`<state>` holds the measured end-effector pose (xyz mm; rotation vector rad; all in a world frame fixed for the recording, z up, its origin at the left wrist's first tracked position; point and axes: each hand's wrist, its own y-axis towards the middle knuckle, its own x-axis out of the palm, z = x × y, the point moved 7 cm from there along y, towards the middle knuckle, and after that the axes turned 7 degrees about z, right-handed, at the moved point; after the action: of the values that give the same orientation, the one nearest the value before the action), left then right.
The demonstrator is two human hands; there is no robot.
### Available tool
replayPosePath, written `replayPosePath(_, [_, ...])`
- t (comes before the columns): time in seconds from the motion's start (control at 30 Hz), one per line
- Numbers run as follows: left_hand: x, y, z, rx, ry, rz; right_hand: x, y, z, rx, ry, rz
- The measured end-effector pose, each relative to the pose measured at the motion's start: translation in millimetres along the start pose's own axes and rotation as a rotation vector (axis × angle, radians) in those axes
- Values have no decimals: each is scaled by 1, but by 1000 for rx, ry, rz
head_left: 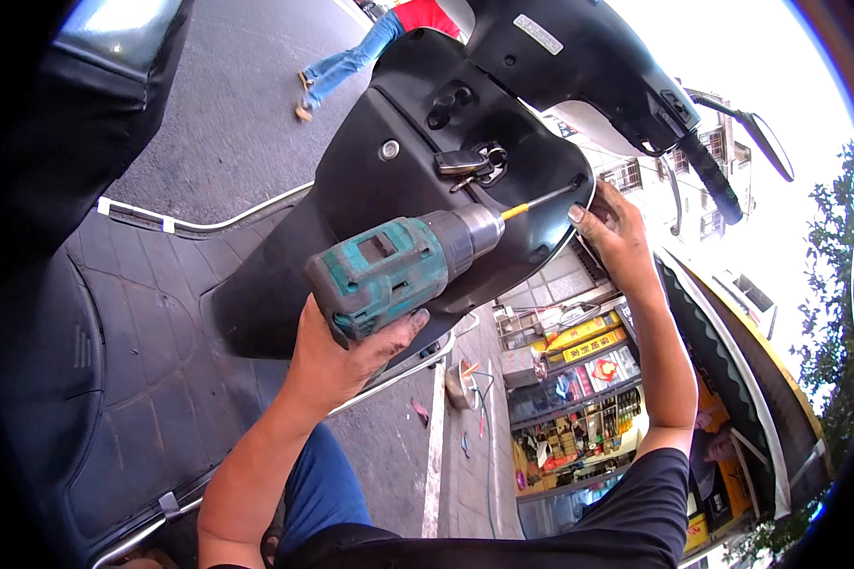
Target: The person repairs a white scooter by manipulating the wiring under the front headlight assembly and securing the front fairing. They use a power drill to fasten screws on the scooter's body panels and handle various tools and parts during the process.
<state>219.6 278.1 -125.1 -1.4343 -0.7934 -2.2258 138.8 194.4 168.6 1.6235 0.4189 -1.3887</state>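
My left hand (346, 356) is wrapped round a teal and black cordless drill (384, 266). From its chuck a long screwdriver bit (531, 207) with a yellow band reaches to a hole near the right edge of a scooter's black inner front panel (527, 156). My right hand (621, 237) grips that panel edge beside the bit tip, thumb in front and other fingers partly hidden behind it. A key with a dark fob (463, 163) hangs at the ignition, just above the drill's chuck. Whether a screw sits under the tip is too small to tell.
The scooter's handlebar grip (712, 175) and mirror (767, 144) rise at upper right. Its footboard (161, 332) and black seat (95, 104) lie to the left. A person in jeans (356, 59) walks on the road beyond. A shopfront (579, 427) and a basin (462, 384) stand at right.
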Motion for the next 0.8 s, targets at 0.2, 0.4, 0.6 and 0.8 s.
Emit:
replayPosePath(0.2, [6,3,7,25,81,-11,-3,-1,4,1,-9,18])
replayPosePath(0.4, [8,5,11,44,103,-18,-1,-1,0,10,-24,-5])
replayPosePath(0.6, [12,4,12,21,60,-19,1,-4,-1,25,-29,-51])
replayPosePath(0.8, [19,6,11,40,67,-41,-7,-4,7,-30,-38,15])
